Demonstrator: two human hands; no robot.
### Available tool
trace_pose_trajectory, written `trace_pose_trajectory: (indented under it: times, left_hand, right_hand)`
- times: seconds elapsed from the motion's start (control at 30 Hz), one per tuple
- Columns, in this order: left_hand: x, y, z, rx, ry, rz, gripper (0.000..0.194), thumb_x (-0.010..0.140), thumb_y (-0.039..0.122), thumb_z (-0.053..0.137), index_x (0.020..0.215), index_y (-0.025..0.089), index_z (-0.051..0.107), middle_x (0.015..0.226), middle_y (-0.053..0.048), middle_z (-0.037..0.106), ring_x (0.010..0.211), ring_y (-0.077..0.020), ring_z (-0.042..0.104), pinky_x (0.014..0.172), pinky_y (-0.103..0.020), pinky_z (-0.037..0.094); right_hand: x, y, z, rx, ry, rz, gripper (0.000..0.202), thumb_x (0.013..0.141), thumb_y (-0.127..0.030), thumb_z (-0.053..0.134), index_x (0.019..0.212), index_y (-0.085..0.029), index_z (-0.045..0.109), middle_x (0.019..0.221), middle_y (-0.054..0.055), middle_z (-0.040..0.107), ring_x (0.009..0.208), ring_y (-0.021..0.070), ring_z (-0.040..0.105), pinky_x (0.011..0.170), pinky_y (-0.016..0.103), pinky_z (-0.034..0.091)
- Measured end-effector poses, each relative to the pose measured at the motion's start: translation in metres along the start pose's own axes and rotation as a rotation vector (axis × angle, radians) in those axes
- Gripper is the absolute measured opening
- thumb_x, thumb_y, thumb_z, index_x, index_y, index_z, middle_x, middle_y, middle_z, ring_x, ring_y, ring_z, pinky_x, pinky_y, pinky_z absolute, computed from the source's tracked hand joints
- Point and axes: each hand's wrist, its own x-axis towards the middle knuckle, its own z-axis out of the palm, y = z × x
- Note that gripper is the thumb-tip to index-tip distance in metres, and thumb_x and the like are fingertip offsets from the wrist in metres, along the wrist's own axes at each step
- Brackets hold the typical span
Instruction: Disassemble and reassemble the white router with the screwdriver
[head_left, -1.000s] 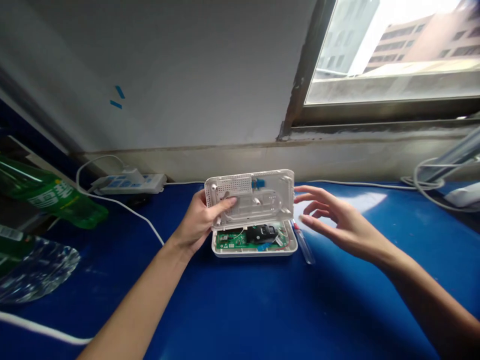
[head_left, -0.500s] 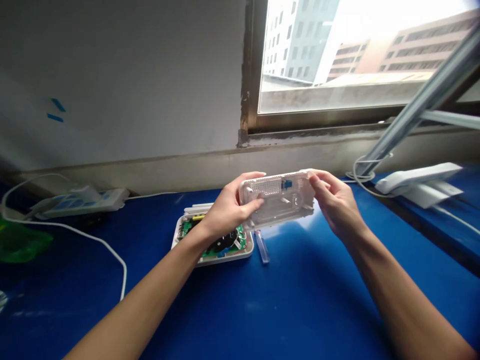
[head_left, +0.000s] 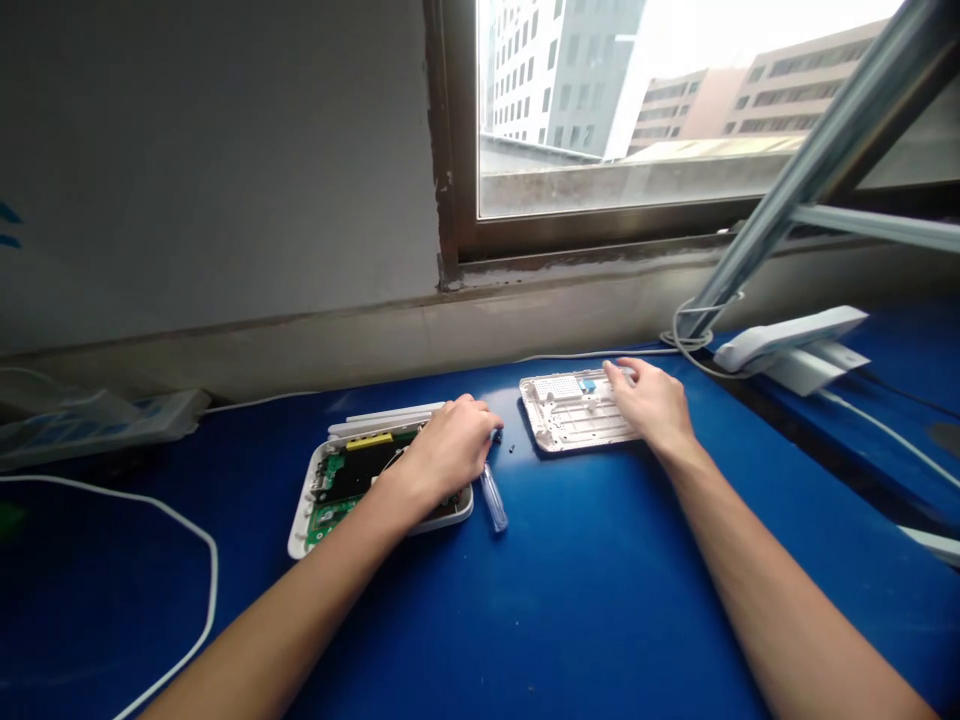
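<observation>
On the blue table lies a white plastic router cover (head_left: 577, 425), inner side up, with ribs and a vent grid showing. My right hand (head_left: 649, 400) grips its right end, thumb and fingers at the far edge. To the left is the opened router (head_left: 337, 485), its green circuit board and black plate exposed. My left hand (head_left: 457, 435) reaches across the router's right end with curled fingers. Something small and dark shows at its fingertips, too small to name. Just below them lies a clear-handled screwdriver (head_left: 493, 500). A tiny dark screw (head_left: 512, 448) sits beside it.
White antennas (head_left: 390, 415) lie behind the router. A power strip (head_left: 112, 430) and a white cable (head_left: 214, 560) are at left. Another white power strip (head_left: 795, 340) with plugs stands at right, near a slanted metal pole (head_left: 757, 235). The wall and window close off the back.
The cover went from being held up in both hands to lying on the table at right, my right hand on it. My left hand let go of it and moved beside the screwdriver.
</observation>
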Motion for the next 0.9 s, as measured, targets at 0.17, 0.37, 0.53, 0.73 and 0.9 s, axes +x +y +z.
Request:
trace_pose_trajectory:
  times: [0.17,0.37,0.53,0.73,0.9]
  left_hand:
    - [0.010,-0.007,0.006,0.031,-0.015,0.004,0.020,0.081,0.010,0.067,0.080,0.022,0.083,0.083,-0.013,0.075,0.086,-0.0302,0.070,0.085,-0.037,0.053]
    - [0.015,-0.009,0.006,0.057,-0.039,0.065,0.024,0.080,0.006,0.065,0.077,0.021,0.084,0.078,-0.012,0.077,0.073,-0.0271,0.072,0.071,-0.033,0.052]
    - [0.013,-0.005,0.006,0.063,-0.061,0.125,0.025,0.079,0.005,0.065,0.072,0.021,0.083,0.074,-0.010,0.077,0.069,-0.0247,0.072,0.066,-0.029,0.050]
    - [0.013,-0.001,0.010,0.084,-0.093,0.129,0.022,0.083,0.007,0.068,0.081,0.021,0.085,0.082,-0.010,0.079,0.078,-0.0260,0.074,0.071,-0.030,0.053]
    - [0.010,0.000,0.007,0.083,-0.073,0.108,0.015,0.087,0.010,0.074,0.093,0.018,0.085,0.092,-0.009,0.081,0.087,-0.0265,0.075,0.079,-0.032,0.055]
  right_hand:
    - [-0.009,-0.009,0.005,-0.101,-0.003,-0.028,0.049,0.096,-0.047,0.054,0.127,-0.017,0.076,0.119,0.024,0.064,0.110,0.0404,0.060,0.092,0.054,0.050]
    - [-0.014,-0.018,0.008,-0.136,-0.020,-0.080,0.046,0.100,-0.044,0.048,0.126,-0.016,0.075,0.117,0.023,0.064,0.111,0.0404,0.058,0.092,0.054,0.050]
    - [-0.013,-0.019,0.008,-0.152,-0.031,-0.089,0.046,0.101,-0.042,0.048,0.127,-0.015,0.075,0.117,0.023,0.066,0.111,0.0396,0.059,0.094,0.053,0.050]
    - [-0.013,-0.020,0.010,-0.179,-0.028,-0.084,0.046,0.102,-0.041,0.048,0.128,-0.014,0.074,0.119,0.023,0.068,0.111,0.0384,0.060,0.093,0.049,0.050]
    - [-0.016,-0.024,0.010,-0.206,-0.009,-0.106,0.046,0.101,-0.040,0.049,0.128,-0.013,0.075,0.117,0.023,0.069,0.108,0.0394,0.060,0.090,0.049,0.049]
